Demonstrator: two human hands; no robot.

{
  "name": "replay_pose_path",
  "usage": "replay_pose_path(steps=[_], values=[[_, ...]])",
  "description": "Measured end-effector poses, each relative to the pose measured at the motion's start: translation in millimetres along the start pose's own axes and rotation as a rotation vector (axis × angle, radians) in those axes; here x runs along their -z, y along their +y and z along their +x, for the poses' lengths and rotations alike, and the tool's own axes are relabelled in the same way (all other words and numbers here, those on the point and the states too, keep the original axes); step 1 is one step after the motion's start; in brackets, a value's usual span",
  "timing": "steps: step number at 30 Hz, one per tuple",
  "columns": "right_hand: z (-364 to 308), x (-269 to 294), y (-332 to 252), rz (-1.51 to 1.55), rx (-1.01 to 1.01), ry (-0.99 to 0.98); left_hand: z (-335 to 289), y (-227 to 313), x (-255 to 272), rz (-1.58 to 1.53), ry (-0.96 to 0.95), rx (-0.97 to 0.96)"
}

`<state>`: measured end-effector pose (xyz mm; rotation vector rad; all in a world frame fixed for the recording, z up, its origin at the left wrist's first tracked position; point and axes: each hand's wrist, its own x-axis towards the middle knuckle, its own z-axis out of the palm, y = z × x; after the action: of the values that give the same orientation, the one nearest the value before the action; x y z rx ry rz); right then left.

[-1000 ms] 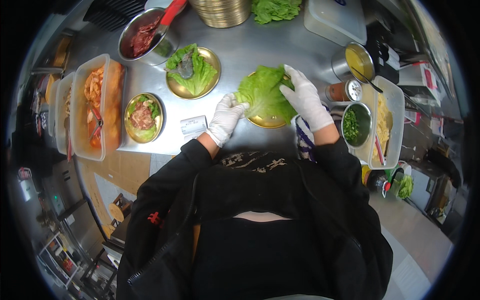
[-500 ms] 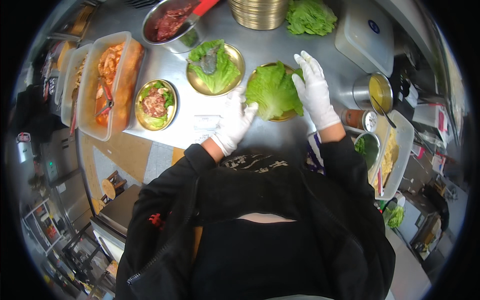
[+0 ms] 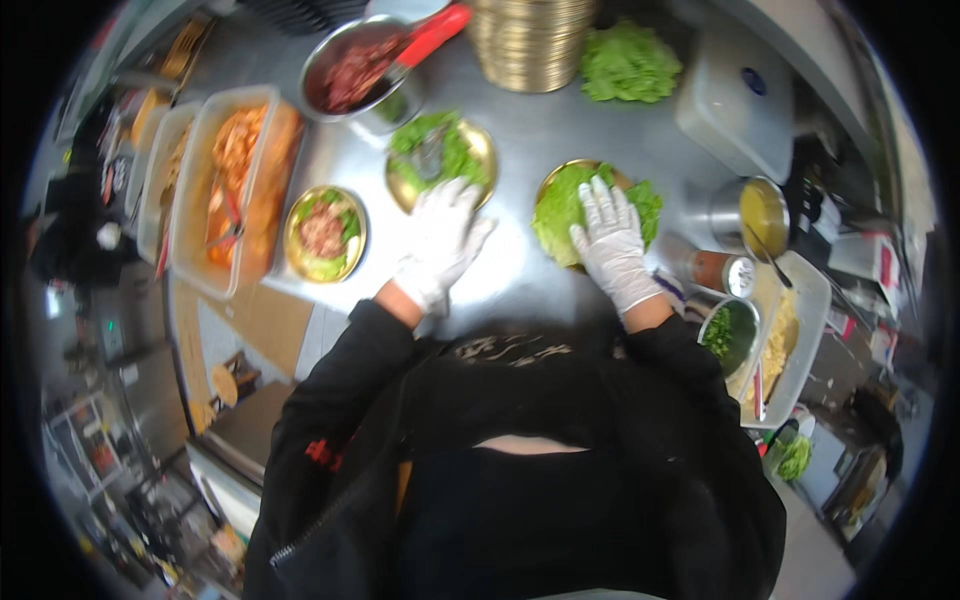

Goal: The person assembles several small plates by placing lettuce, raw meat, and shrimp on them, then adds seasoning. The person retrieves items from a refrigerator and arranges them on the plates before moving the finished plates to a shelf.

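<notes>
My left hand (image 3: 440,240), in a white glove, reaches over the near rim of a gold plate (image 3: 484,160). Its fingers lie stretched out with the thumb apart, next to green lettuce (image 3: 458,158) topped with a grey, shiny piece that I cannot name. Whether they touch the plate cannot be made out. My gloved right hand (image 3: 612,240) rests flat, fingers extended, on lettuce leaves (image 3: 560,215) covering a second gold plate (image 3: 552,178). To the left stands a small gold dish (image 3: 292,232) holding lettuce and minced-looking meat (image 3: 325,230).
A steel pot (image 3: 318,100) of red meat holds a red-handled tool (image 3: 435,38). Beyond are stacked gold plates (image 3: 530,45), more lettuce (image 3: 630,62) and a lidded box (image 3: 735,110). Orange food fills a tub (image 3: 182,225) at left. A yellow-sauce pot (image 3: 725,212), shaker (image 3: 715,270) and chopped greens (image 3: 717,333) stand right.
My left hand has left the right plate's lettuce and moved over to the middle plate. My right hand has shifted from the leaves' right edge to lie on top of them. The view has shifted slightly.
</notes>
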<state>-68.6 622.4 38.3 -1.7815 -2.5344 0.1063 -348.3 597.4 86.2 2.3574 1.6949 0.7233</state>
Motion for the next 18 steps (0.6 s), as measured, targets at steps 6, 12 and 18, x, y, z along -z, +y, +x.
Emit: replay_pose_path(steps=[6, 12, 18], values=[[18, 64, 12, 0.194, -0.032, 0.051, -1, -8, -23, 0.254, -0.192, 0.086], [138, 99, 63, 0.286, -0.261, 0.328, -16, -14, -20, 0.390, -0.270, 0.035], [220, 58, 86, 0.298, -0.536, 0.253, -35, -14, -7, 0.253, -0.322, 0.137]])
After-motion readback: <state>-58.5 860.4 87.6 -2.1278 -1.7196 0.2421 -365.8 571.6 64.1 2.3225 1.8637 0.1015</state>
